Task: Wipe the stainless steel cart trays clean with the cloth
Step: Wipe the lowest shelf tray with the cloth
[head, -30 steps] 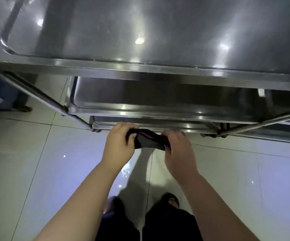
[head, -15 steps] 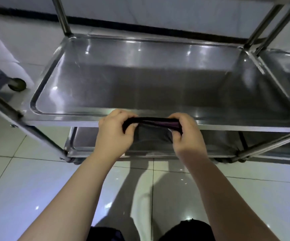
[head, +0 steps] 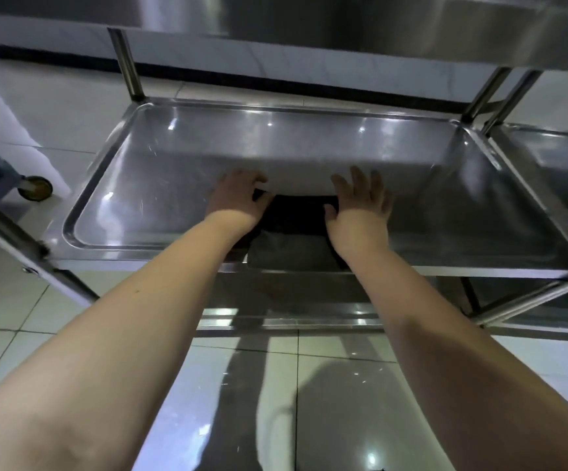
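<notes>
A dark cloth (head: pixel 298 219) lies spread on the cart's middle steel tray (head: pixel 146 198), draped over its front rim. My left hand (head: pixel 236 198) holds the cloth's left corner with bent fingers. At the cloth's right edge, my right hand (head: pixel 360 198) rests with its fingers spread and straight. The top tray (head: pixel 411 25) hangs overhead, seen from below. The bottom tray (head: pixel 293 300) shows under the middle one, mostly hidden by my forearms.
Steel posts (head: pixel 128 62) stand at the cart's corners. A second steel cart (head: pixel 554 171) adjoins on the right. A caster wheel (head: pixel 34 188) of a blue frame sits at the left. White floor tiles (head: pixel 55 334) lie below.
Both hands carried the stretched cloth up from the bottom tray's height and forward onto the middle tray. The cloth now lies down and my right hand has opened its fingers.
</notes>
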